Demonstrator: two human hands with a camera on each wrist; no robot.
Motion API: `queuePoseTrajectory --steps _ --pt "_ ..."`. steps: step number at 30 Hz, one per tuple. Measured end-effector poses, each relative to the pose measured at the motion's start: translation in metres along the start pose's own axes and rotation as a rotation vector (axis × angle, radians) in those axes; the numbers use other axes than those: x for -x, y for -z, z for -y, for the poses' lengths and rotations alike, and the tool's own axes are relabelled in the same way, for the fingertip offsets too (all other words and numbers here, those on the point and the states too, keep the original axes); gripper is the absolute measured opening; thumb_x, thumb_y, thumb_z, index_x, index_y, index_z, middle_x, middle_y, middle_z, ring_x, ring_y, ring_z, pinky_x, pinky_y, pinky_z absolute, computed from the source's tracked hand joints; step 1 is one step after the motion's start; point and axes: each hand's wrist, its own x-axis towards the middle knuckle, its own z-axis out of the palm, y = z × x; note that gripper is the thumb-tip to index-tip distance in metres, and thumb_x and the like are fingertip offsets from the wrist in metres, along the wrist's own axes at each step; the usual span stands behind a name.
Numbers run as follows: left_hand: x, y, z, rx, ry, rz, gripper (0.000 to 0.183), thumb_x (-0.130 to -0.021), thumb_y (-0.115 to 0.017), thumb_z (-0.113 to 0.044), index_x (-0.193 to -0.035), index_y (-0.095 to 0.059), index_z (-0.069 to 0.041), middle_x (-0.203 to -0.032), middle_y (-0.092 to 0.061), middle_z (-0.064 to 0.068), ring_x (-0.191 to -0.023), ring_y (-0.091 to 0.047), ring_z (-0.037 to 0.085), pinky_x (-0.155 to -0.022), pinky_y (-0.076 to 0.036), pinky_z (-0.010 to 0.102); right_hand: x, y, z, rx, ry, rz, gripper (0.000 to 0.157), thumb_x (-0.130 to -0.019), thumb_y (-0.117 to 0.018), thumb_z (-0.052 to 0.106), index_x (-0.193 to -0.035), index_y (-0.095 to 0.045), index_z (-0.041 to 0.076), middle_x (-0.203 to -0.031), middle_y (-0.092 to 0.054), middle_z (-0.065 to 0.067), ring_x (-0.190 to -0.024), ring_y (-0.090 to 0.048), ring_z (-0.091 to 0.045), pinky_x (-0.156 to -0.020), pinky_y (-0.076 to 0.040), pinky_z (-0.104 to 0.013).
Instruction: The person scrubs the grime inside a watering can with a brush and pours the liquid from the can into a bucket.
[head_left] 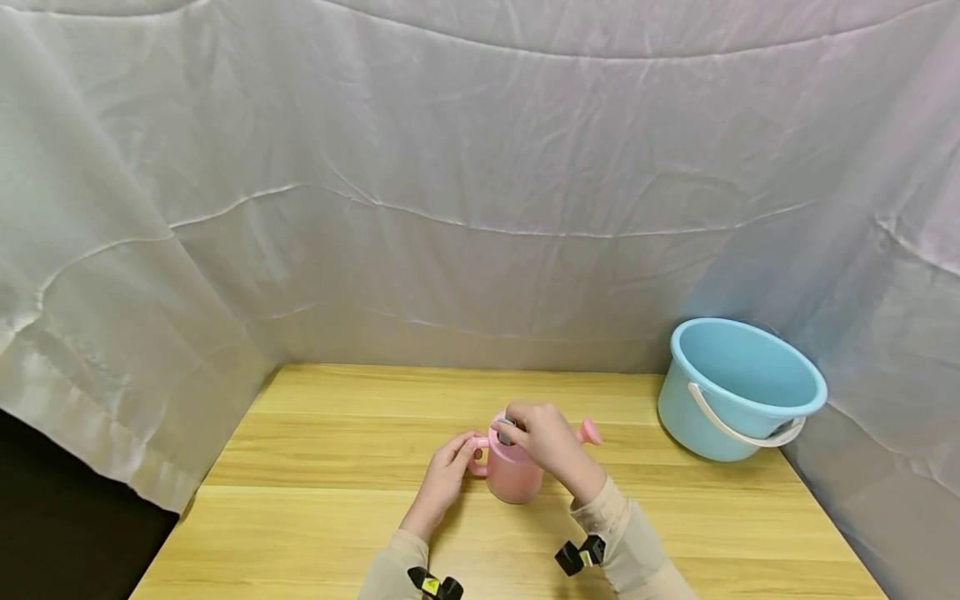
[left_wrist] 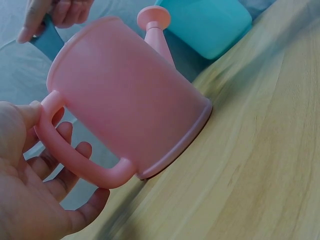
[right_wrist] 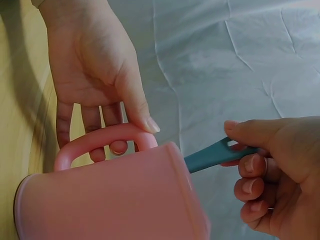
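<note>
A pink watering can [head_left: 514,478] stands on the table. In the left wrist view, my left hand [left_wrist: 32,185] holds its loop handle [left_wrist: 82,162], the fingers curled through the loop and the thumb at its upper end. Over the can's mouth, my right hand [head_left: 551,437] pinches a teal handle [right_wrist: 212,154] with a hole near its end, between thumb and fingers. The other end of this tool goes down inside the can, so its head is hidden. On the right of the can sticks out the spout with a round pink rose [head_left: 590,432].
A light blue bucket [head_left: 738,392] with a white carrying handle [head_left: 738,432] stands at the table's back right corner. Grey-white cloth [head_left: 465,275] hangs behind the wooden table [head_left: 315,517] and along both sides.
</note>
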Motion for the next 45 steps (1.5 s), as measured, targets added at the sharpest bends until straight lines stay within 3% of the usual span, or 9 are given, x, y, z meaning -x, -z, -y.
queuePoseTrajectory --steps 8,19,30,36,45 --pt "0.000 0.000 0.002 0.010 0.006 0.008 0.045 -0.103 -0.047 -0.032 -0.129 -0.056 0.004 -0.108 -0.058 0.027 -0.094 -0.060 0.023 -0.093 -0.059 0.047 0.002 -0.003 -0.003 -0.003 -0.030 0.051 0.023 -0.089 -0.070 0.023 -0.069 -0.062 0.016 -0.052 -0.030 0.012 -0.049 -0.027 0.001 -0.044 -0.021 -0.012" --pt "0.000 -0.001 0.000 0.018 -0.008 -0.004 0.038 -0.103 -0.049 -0.030 -0.124 -0.061 -0.001 -0.103 -0.058 0.021 -0.090 -0.057 0.018 -0.091 -0.060 0.047 0.002 -0.003 -0.004 -0.025 -0.017 0.053 0.009 -0.090 -0.069 0.023 -0.084 -0.072 0.016 -0.054 -0.049 0.011 -0.050 -0.033 0.002 -0.044 -0.028 -0.011" --pt "0.000 -0.001 0.000 0.013 -0.003 -0.017 0.036 -0.102 -0.049 -0.028 -0.122 -0.062 -0.001 -0.102 -0.058 0.022 -0.090 -0.056 0.017 -0.092 -0.059 0.046 0.003 -0.003 -0.010 -0.058 -0.043 0.060 0.019 -0.091 -0.068 0.027 -0.075 -0.065 0.019 -0.055 -0.042 0.012 -0.049 -0.031 0.001 -0.044 -0.028 -0.013" --pt "0.000 -0.001 0.000 0.031 -0.007 -0.015 0.038 -0.102 -0.051 -0.028 -0.123 -0.061 0.001 -0.104 -0.058 0.027 -0.089 -0.058 0.020 -0.092 -0.059 0.049 0.001 0.002 -0.011 -0.042 -0.104 0.098 0.027 -0.093 -0.065 0.030 -0.069 -0.056 0.020 -0.056 -0.038 0.010 -0.051 -0.032 -0.002 -0.047 -0.028 -0.014" --pt "-0.001 -0.002 0.000 0.057 0.004 -0.011 0.039 -0.102 -0.051 -0.030 -0.123 -0.061 0.001 -0.104 -0.055 0.029 -0.087 -0.057 0.020 -0.089 -0.060 0.051 -0.004 0.010 -0.006 -0.070 -0.107 0.109 0.026 -0.095 -0.063 0.029 -0.072 -0.056 0.018 -0.059 -0.041 0.009 -0.054 -0.036 -0.004 -0.050 -0.032 -0.014"
